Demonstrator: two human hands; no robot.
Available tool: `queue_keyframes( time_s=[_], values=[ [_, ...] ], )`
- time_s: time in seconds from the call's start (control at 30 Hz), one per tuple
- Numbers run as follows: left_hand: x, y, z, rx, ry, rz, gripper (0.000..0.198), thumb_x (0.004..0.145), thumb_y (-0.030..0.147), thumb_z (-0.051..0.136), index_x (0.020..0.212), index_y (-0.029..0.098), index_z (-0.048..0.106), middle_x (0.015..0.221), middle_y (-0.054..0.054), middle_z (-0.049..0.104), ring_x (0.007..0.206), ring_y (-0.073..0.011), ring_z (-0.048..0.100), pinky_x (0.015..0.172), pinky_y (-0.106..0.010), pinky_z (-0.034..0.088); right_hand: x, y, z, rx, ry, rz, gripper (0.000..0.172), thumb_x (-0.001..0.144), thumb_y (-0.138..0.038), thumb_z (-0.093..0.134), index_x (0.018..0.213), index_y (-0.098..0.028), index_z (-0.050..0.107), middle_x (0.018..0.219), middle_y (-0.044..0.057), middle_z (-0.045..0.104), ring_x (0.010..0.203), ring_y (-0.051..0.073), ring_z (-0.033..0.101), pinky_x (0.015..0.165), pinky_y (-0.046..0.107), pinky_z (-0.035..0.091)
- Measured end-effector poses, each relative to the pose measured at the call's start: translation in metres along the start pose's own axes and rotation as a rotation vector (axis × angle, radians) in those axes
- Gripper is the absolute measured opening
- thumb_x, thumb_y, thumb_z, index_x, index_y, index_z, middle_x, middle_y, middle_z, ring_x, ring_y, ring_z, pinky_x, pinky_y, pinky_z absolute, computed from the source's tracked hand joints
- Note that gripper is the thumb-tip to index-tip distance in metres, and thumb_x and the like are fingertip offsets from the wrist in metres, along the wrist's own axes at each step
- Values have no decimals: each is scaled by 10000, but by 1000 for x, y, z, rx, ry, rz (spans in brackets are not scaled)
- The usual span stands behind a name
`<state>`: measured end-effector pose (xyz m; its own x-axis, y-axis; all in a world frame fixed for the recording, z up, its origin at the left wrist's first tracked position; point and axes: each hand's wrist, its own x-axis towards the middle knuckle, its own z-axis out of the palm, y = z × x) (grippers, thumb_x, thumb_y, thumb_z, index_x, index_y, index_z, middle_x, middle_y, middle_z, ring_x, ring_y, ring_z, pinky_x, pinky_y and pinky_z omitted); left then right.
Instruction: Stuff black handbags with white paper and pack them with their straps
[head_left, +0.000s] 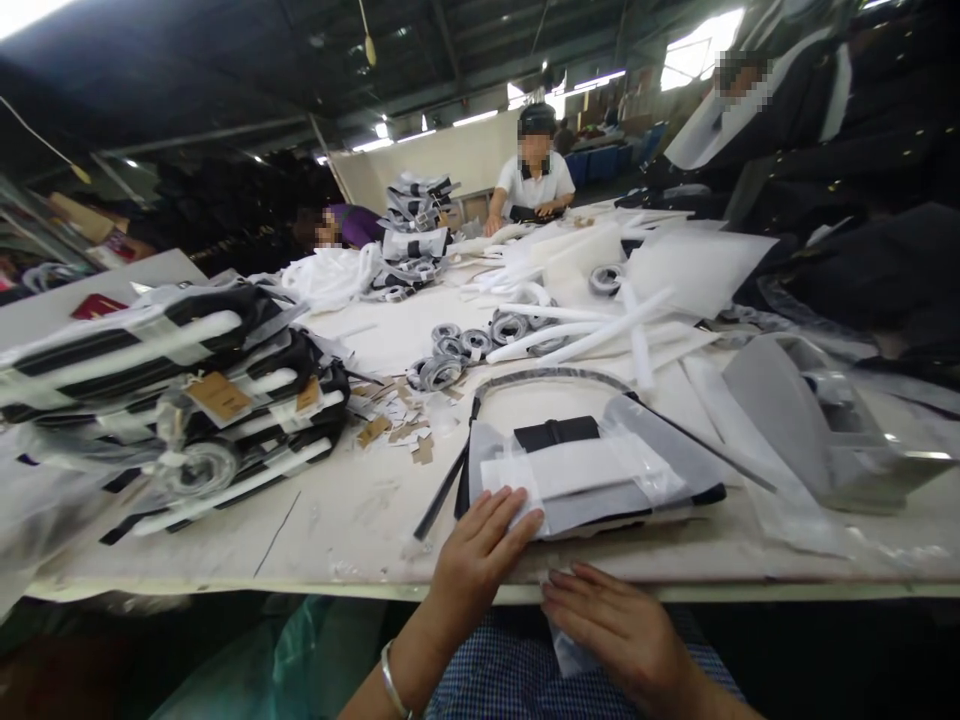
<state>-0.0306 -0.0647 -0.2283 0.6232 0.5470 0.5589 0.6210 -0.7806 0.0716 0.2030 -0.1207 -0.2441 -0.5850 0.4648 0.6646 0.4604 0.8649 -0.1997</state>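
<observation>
A black handbag (551, 430) lies flat in front of me, its body covered by pale wrapping sheet. A white padding strip (570, 468) is fixed across it with clear tape, and grey film wraps its arched handle (555, 378). My left hand (484, 540) rests on the bag's near left corner, fingers stretched out flat. Just below the table edge, my right hand (622, 625) has its fingers together on a piece of clear plastic film (574, 655) that hangs over my lap. Its thumb is hidden.
Wrapped bags (247, 400) are stacked at left, with cardboard scraps (401, 420) beside them. Wrapped strap coils (450, 350) and white foam strips (577, 330) lie beyond. A grey curved panel (810, 420) stands right. A co-worker (536, 180) sits across the table; another person bends at left.
</observation>
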Motion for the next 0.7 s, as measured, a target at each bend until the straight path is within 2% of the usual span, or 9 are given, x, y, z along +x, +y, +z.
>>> queue_keyframes(
  time_s=[0.17, 0.27, 0.47, 0.57, 0.7],
  values=[
    [1, 0, 3, -33, 15, -8, 468, 993, 119, 479, 1447, 233, 462, 1493, -62, 497, 1425, -221, 398, 1151, -448, 422, 4, -21, 6, -6, 18, -14, 358, 1032, -151, 369, 1108, -132, 718, 1091, 62, 762, 1091, 147, 693, 1105, 298, 434],
    [1, 1, 2, -49, 16, -8, 445, 1011, 128, 438, 1441, 237, 470, 1489, -53, 504, 1425, -207, 397, 1156, -437, 417, 14, -27, 1, -7, 1, -15, 360, 1033, -153, 372, 1090, -132, 727, 1084, 61, 764, 1082, 143, 696, 1108, 285, 422],
    [0, 0, 4, -45, 6, 7, 444, 1020, 133, 383, 1446, 228, 466, 1502, -70, 485, 1425, -219, 397, 1133, -445, 441, 47, -28, -21, -3, -52, -49, 320, 1007, -122, 416, 1110, -132, 718, 1081, 63, 764, 1029, 150, 719, 1052, 282, 493],
    [-1, -1, 6, -51, 19, 5, 446, 1017, 130, 376, 1441, 230, 473, 1500, -74, 488, 1417, -220, 408, 1125, -442, 449, 53, -28, -24, 26, -42, -14, 306, 998, -127, 437, 1136, -152, 709, 1061, 69, 770, 998, 150, 729, 1012, 279, 538],
    [-3, 1, 6, -66, 45, 13, 431, 1015, 153, 398, 1432, 223, 480, 1487, -91, 496, 1412, -224, 414, 1123, -445, 448, 59, -18, -31, 10, -50, 47, 315, 999, -131, 436, 1202, -183, 672, 1099, 63, 761, 1033, 144, 713, 1025, 307, 531]
  ],
)
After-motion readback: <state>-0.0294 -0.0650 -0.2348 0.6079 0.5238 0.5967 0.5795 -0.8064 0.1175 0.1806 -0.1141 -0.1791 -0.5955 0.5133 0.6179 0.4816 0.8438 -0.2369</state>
